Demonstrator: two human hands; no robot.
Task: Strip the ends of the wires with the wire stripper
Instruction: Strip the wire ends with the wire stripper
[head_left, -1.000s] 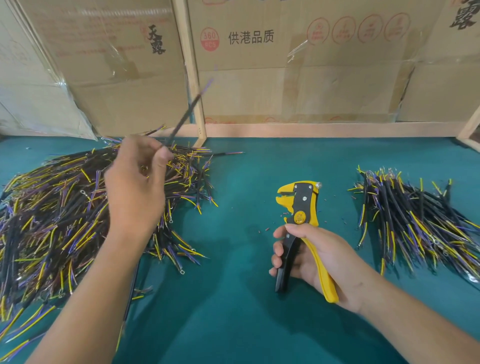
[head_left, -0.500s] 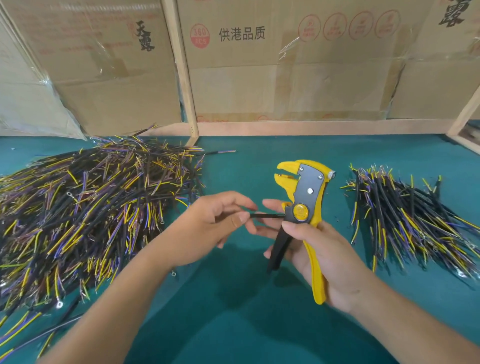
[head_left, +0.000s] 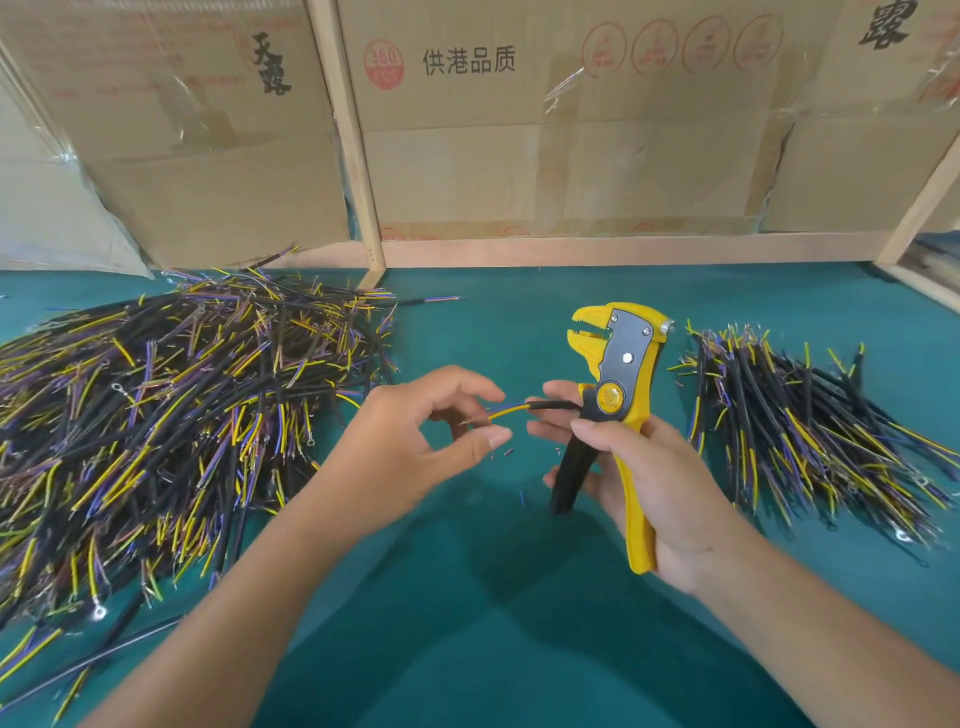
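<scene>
Teal cloth covers the table (head_left: 467, 597), and nearest the camera the right hand (head_left: 639, 467) grips the yellow and black wire stripper (head_left: 618, 415) by its handles, head up, while also holding the black cable (head_left: 550, 404) against the tool. The left hand (head_left: 415, 441), fingers loosely curled, pinches the cable's thin yellow and purple cores, seemingly separating one. Next, I judge, a core end must be fed into the stripper's head, above the hands. Further back lie a big tangled wire pile (head_left: 156, 415) left and a smaller pile (head_left: 805, 426) right, well apart; cardboard boxes (head_left: 571, 130) stand behind
</scene>
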